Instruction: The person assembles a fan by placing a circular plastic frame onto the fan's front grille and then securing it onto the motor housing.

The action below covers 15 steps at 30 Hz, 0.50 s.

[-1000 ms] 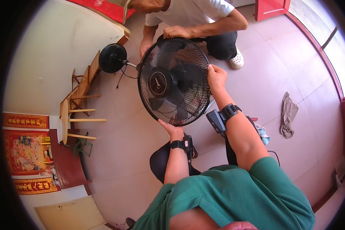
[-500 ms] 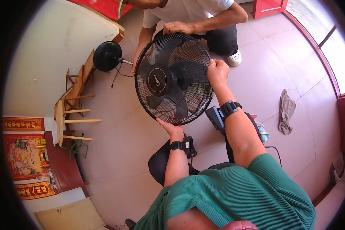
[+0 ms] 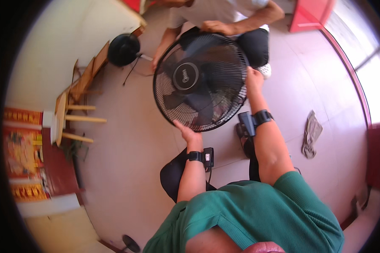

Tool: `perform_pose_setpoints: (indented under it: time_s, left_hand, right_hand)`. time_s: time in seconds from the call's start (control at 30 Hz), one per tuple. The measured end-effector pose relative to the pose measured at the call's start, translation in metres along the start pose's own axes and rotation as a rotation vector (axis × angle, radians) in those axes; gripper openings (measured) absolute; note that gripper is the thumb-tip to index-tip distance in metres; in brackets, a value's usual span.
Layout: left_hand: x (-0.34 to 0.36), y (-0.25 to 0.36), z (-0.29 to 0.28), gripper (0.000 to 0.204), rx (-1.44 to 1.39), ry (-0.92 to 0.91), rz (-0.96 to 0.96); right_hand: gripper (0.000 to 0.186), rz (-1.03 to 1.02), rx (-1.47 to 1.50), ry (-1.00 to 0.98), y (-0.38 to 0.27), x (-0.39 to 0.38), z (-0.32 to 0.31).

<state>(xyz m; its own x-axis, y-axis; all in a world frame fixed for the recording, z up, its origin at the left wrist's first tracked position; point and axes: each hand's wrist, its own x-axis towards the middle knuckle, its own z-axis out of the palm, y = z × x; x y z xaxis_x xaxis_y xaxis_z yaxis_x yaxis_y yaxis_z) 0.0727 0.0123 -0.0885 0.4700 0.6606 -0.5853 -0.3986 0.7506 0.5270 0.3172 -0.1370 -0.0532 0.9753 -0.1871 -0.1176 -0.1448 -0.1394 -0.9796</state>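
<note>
Fan shifted rightward, upper centre.
Right hand clamps rim; left hand below, closure unclear; likely light, springy: grasp rim.

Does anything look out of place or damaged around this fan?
A crumpled grey-brown cloth lies on the floor to your right, as if dropped. The pedestal fan looks tipped, its pole slanting toward the round base. Blur would hide finer damage.

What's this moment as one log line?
left hand: at lower rim of round black wire-caged fan; right hand: gripping its right rim; co-worker's hand: at its top edge; grey-brown cloth: on pinkish tiled floor
</note>
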Motion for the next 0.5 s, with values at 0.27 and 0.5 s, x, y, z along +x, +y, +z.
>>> perform_pose_setpoints:
  time_s: [0.27, 0.5]
  left_hand:
    - [0.007, 0.003, 0.009, 0.076, 0.063, 0.256, 0.254]
    - [0.017, 0.006, 0.004, 0.060, 0.068, 0.220, 0.228]
  right_hand:
    - [0.021, 0.133, 0.390, -0.355, 0.014, 0.021, -0.009]
    - [0.027, 0.080, 0.217, -0.254, -0.003, 0.015, -0.013]
